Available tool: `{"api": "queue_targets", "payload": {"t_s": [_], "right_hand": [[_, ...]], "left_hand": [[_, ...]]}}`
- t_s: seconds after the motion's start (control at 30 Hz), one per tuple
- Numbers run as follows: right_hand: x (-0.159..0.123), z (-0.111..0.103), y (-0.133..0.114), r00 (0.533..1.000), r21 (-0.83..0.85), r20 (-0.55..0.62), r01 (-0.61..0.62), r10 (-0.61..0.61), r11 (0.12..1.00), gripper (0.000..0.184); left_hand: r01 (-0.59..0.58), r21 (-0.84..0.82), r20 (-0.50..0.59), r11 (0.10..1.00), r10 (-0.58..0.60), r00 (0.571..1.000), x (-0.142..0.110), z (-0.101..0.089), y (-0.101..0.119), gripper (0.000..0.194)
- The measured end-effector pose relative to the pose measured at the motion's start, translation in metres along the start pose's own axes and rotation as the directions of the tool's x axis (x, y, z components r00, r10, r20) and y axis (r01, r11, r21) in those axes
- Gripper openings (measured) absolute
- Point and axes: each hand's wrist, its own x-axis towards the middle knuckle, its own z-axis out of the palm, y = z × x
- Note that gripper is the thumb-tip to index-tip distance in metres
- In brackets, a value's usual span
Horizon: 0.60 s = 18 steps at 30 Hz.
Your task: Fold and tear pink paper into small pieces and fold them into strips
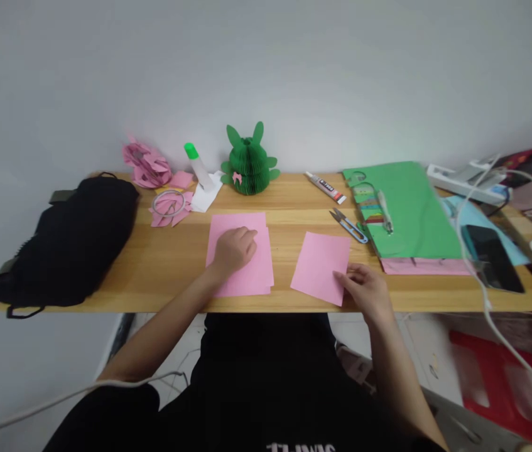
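Note:
My left hand [233,250] rests palm down on a stack of pink paper sheets [242,276] near the middle of the wooden desk [162,263]; its fingers are loosely curled over the paper. My right hand [365,290] lies at the near right corner of a single pink sheet [320,263], fingertips touching its edge, fingers bent. The two pink papers lie side by side with a strip of bare wood between them.
A black bag [72,242] fills the desk's left end. At the back are pink paper pieces [147,166], a glue stick [198,166], a green paper figure [249,162] and a glue tube [326,187]. Snips [349,226], a green folder [409,210], a phone [492,256] and cables lie right.

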Motion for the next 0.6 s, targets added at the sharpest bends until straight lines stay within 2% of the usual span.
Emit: {"api": "queue_targets", "payload": {"t_s": [0.1, 0.17, 0.23, 0.33, 0.43, 0.5, 0.53, 0.6], "right_hand": [[0.003, -0.005, 0.005, 0.995, -0.051, 0.010, 0.096, -0.096, 0.994, 0.045], [0.009, -0.004, 0.009, 0.987, -0.097, 0.010, 0.160, -0.160, 0.982, 0.045], [0.018, -0.001, 0.011, 0.977, -0.160, 0.014, 0.212, -0.213, 0.964, 0.045], [0.032, 0.007, 0.008, 0.955, -0.289, 0.012, 0.286, -0.295, 0.914, 0.044], [0.036, 0.022, -0.007, 0.913, -0.440, 0.017, 0.373, -0.408, 0.817, 0.044], [0.030, 0.039, -0.021, 0.869, -0.510, 0.105, 0.464, -0.484, 0.724, 0.046], [0.024, 0.049, -0.027, 0.839, -0.521, 0.193, 0.527, -0.509, 0.671, 0.048], [0.010, 0.072, -0.035, 0.738, -0.484, 0.417, 0.675, -0.531, 0.557, 0.052]], "left_hand": [[0.137, -0.020, -0.083, 0.990, -0.138, 0.987, -0.007, -0.018, -0.018, 0.032], [0.192, -0.038, -0.085, 0.981, -0.195, 0.977, -0.018, -0.030, -0.031, 0.028], [0.219, -0.048, -0.036, 0.974, -0.221, 0.975, -0.033, -0.039, -0.041, 0.027], [0.206, -0.038, 0.094, 0.978, -0.202, 0.975, -0.057, -0.046, -0.046, 0.029], [0.185, -0.017, 0.227, 0.983, -0.176, 0.958, -0.075, -0.048, -0.045, 0.043], [0.186, 0.017, 0.350, 0.982, -0.180, 0.919, -0.082, -0.048, -0.044, 0.060], [0.186, 0.034, 0.413, 0.982, -0.184, 0.892, -0.083, -0.048, -0.043, 0.068], [0.189, 0.056, 0.502, 0.980, -0.191, 0.844, -0.086, -0.047, -0.043, 0.079]]}}
